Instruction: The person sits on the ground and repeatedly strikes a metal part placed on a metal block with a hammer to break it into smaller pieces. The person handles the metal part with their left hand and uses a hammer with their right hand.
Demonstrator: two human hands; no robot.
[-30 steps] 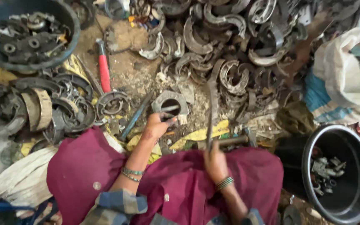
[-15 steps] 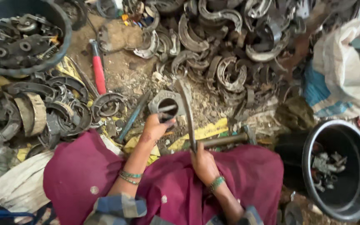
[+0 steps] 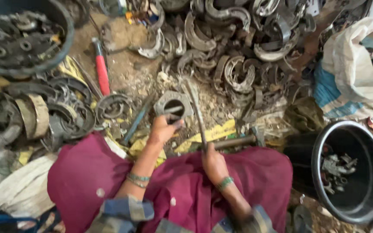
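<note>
Nearest me, the person sits on the ground with maroon cloth (image 3: 186,190) spread over the lap. The right hand (image 3: 213,164) is wrapped tight around a thin metal rod (image 3: 197,113) that slants up and away, its far end blurred. The left hand (image 3: 162,130) has its fingers pressed against the near edge of a square metal plate with a round hole (image 3: 173,105), which lies flat on the dirt just beyond the lap.

To my eye the work goes best if the left hand keeps that plate pinned flat and its fingers stay clear of where the rod tip lands.

A hammer (image 3: 238,140) lies just right of the rod hand. Farther off are a red-handled tool (image 3: 102,74), a heap of curved brake shoes (image 3: 238,56), and black tubs (image 3: 350,172) of small parts.

I cannot tell whether the rod tip touches the plate. The sack at right is cut off.
</note>
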